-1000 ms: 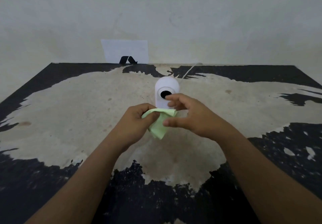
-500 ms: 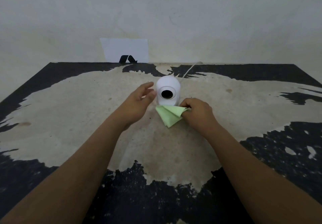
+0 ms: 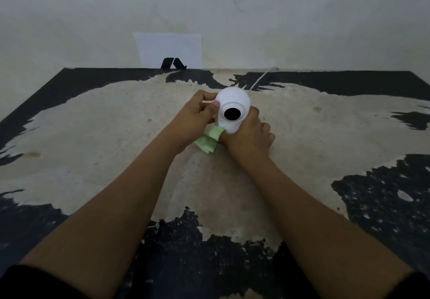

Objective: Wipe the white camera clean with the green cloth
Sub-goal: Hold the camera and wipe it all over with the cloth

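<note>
No brand, label or readable writing shows anywhere; the nearest to a mark is a black angular shape at the lower edge of a white sheet stuck on the wall at about 11 o'clock from the camera.

Going left to right: the table is worn, its black coating peeled to a pale patch across the middle, with black left at the edges and corners. The left hand is curled against the camera's left side at 9 o'clock, thumb on the front near the lens ring and fingers wrapped round toward the back, gripping the body. Just below, at about 7 o'clock from the camera, the cloth lies crumpled and folded, pale green, its upper end tucked under the camera's base between the two hands and its lower end on the table. Whether either hand pinches it cannot be told.

The camera stands near the middle of the table, white and egg-shaped, tilted back a little so that its round black lens looks up toward the viewer. The right hand is closed round the camera's lower right, at 4 to 5 o'clock, hiding the base. A thin white cable runs from behind the camera toward 1 o'clock to the table's far edge.
</note>
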A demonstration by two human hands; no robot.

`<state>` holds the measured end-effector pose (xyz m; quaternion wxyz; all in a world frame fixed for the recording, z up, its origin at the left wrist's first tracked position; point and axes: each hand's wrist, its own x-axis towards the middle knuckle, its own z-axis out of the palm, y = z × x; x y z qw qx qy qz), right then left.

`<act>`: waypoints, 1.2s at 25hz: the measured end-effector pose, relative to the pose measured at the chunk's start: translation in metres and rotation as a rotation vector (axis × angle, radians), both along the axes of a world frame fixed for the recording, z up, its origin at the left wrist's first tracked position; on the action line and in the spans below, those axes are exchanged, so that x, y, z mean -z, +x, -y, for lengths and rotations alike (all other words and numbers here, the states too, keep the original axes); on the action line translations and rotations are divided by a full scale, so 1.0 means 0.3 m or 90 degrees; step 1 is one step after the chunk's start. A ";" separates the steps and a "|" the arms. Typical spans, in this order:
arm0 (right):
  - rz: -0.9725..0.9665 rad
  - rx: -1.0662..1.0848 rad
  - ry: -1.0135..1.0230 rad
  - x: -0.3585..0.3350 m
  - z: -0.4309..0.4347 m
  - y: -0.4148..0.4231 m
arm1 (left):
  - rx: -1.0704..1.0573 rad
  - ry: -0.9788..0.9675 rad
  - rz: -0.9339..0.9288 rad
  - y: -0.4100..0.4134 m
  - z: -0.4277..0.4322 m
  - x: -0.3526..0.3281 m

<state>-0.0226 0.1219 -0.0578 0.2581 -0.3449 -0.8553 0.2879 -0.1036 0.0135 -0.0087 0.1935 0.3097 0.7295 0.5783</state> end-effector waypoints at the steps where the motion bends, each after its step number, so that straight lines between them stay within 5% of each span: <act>1: 0.001 0.001 0.005 0.004 0.000 0.000 | 0.001 -0.008 -0.009 -0.004 -0.002 0.003; 8: 0.120 -0.170 0.075 -0.038 -0.150 0.063 | 0.019 0.012 -0.006 -0.007 0.000 0.005; 14: 0.096 -0.255 0.096 -0.059 -0.256 0.093 | 0.023 0.019 -0.007 0.013 0.008 -0.010; 20: 0.107 -0.241 0.139 -0.018 -0.221 0.077 | 0.022 0.009 -0.002 0.010 0.008 -0.006; 26: 0.102 -0.059 0.110 -0.017 -0.065 0.016 | 0.017 0.008 -0.015 -0.005 0.007 0.011; 30: 0.138 -0.122 0.045 -0.052 -0.106 0.034 | 0.015 0.001 -0.013 -0.002 0.005 0.008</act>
